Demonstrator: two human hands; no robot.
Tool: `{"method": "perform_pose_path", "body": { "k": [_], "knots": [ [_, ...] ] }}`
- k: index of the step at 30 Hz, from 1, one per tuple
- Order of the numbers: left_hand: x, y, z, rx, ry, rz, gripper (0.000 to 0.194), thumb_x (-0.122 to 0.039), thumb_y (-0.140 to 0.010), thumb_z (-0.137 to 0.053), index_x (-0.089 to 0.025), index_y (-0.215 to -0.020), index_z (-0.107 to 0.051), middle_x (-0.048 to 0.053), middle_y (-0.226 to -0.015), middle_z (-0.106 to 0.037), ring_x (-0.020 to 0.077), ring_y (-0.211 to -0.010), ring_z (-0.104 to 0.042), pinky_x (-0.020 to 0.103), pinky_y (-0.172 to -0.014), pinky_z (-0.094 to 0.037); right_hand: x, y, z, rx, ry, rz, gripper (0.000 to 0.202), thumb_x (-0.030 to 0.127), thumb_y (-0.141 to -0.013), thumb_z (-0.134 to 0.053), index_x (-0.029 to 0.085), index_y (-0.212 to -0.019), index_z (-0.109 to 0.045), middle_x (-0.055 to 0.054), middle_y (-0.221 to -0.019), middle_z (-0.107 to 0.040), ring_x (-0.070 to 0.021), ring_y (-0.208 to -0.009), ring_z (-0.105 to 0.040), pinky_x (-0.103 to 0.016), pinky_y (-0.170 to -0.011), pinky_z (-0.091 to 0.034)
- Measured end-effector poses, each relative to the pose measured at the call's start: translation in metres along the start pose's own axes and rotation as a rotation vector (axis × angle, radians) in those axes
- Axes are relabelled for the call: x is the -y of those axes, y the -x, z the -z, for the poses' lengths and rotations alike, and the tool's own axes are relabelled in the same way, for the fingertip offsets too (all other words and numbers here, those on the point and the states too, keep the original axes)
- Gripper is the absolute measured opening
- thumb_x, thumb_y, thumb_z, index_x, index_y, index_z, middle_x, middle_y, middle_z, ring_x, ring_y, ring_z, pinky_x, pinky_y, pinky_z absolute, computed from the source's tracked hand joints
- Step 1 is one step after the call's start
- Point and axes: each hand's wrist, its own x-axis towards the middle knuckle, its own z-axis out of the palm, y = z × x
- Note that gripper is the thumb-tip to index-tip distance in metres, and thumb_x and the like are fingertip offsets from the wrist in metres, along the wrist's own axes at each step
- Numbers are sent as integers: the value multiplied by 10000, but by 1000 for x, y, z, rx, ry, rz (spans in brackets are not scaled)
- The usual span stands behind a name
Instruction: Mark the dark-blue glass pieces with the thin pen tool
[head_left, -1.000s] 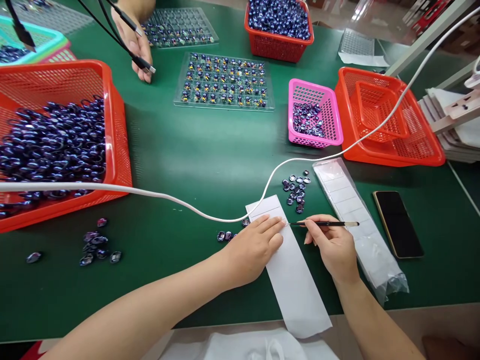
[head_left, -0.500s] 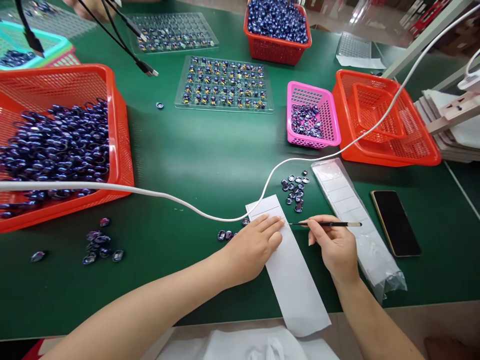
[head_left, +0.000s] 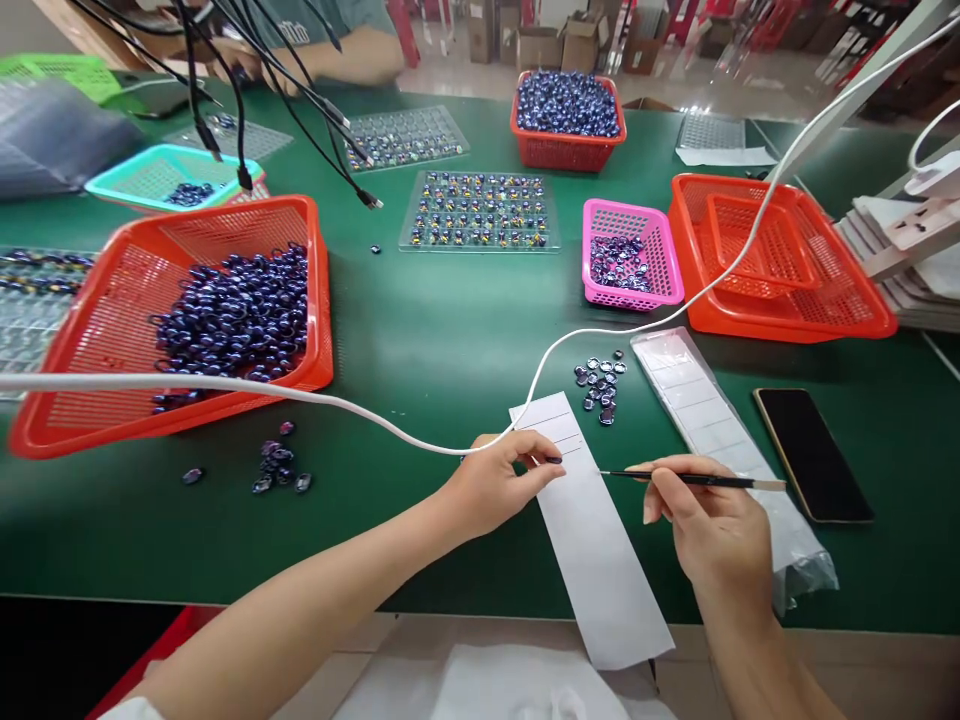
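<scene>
My left hand (head_left: 501,482) is closed, thumb and fingers pinching a small dark, shiny oval piece (head_left: 553,460) over the left side of a white paper strip (head_left: 592,560). Thin lines cross the strip's upper part. In my right hand (head_left: 712,520) is a thin black brush (head_left: 682,479), held level, its fine tip pointing left at the strip's right edge. Several dark, glossy oval pieces (head_left: 600,385) lie just beyond the strip. To the right, a plastic-wrapped pack of white strips (head_left: 697,400) is partly behind my right hand.
A white cable (head_left: 405,432) crosses the table before me. At left stands a red basket (head_left: 319,300) of dark looped pieces; a pink basket (head_left: 667,265) and a larger red basket (head_left: 840,290) stand right. A phone (head_left: 814,455) lies at right. Across the table shows another person's arm (head_left: 352,62).
My left hand has gone from lying flat on the strip to pinching a dark piece. The right hand with the brush has drawn back rightward. The camera view has tilted up.
</scene>
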Motion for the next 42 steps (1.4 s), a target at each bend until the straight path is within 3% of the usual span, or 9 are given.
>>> {"method": "perform_pose_path", "body": {
  "k": [4, 8, 14, 20, 24, 32, 37, 42],
  "knots": [
    [3, 3, -5, 15, 209, 119, 119, -290, -847, -700, -190, -902, -733, 24, -819, -744, 166, -763, -675, 275, -707, -527, -3, 9, -8, 12, -22, 16, 105, 284, -898, -728, 197, -955, -717, -53, -809, -734, -134, -570, -620, -263, -550, -515],
    [6, 3, -13, 24, 312, 115, 156, -301, -854, -682, -173, -924, -738, 48, -824, -746, 177, -770, -686, 285, -707, -543, -13, 7, -18, -25, -70, 28, 100, 289, -906, -720, 202, -954, -705, -37, -772, -723, -136, -560, -619, -268, -546, -511],
    [12, 3, -16, -57, 238, -31, 138, -235, -818, -705, -162, -929, -741, 83, -919, -745, 191, -827, -684, 323, -793, -565, -17, 10, -21, -42, -46, 46, 84, 280, -912, -716, 210, -957, -711, -43, -814, -735, -134, -577, -621, -272, -566, -514],
    [14, 6, -14, -35, 95, -264, 291, -144, -871, -617, -137, -1140, -727, 110, -976, -730, 173, -825, -675, 305, -794, -554, -14, 14, -22, -38, 18, 48, 72, 274, -907, -720, 218, -952, -721, -34, -828, -729, -129, -584, -624, -265, -581, -531],
    [15, 6, -13, -36, 19, -318, 283, -149, -890, -592, -120, -1129, -740, 128, -972, -718, 184, -828, -681, 285, -738, -553, -15, 14, -22, -53, 64, 36, 92, 282, -903, -721, 207, -956, -725, -36, -790, -722, -134, -586, -627, -257, -577, -529],
    [18, 5, -9, -47, 14, -245, 227, -217, -930, -611, -165, -1095, -758, 95, -934, -765, 197, -855, -706, 294, -782, -564, -14, 12, -22, -78, 57, 49, 167, 324, -867, -738, 183, -954, -721, -63, -762, -728, -169, -532, -630, -307, -525, -539],
    [13, 4, -5, 30, 116, -148, 292, -203, -958, -531, -147, -1158, -737, 94, -932, -773, 199, -854, -702, 312, -800, -558, -14, 13, -22, -96, 47, 36, 155, 321, -876, -728, 186, -951, -709, -78, -814, -741, -166, -542, -627, -306, -516, -533],
    [12, 2, -4, 59, 210, -39, 247, -226, -871, -668, -150, -1078, -778, 85, -884, -758, 186, -790, -677, 282, -716, -548, -16, 13, -22, -91, 6, 20, 109, 281, -892, -724, 193, -953, -707, -77, -870, -748, -147, -557, -620, -292, -542, -526]
  ]
}}
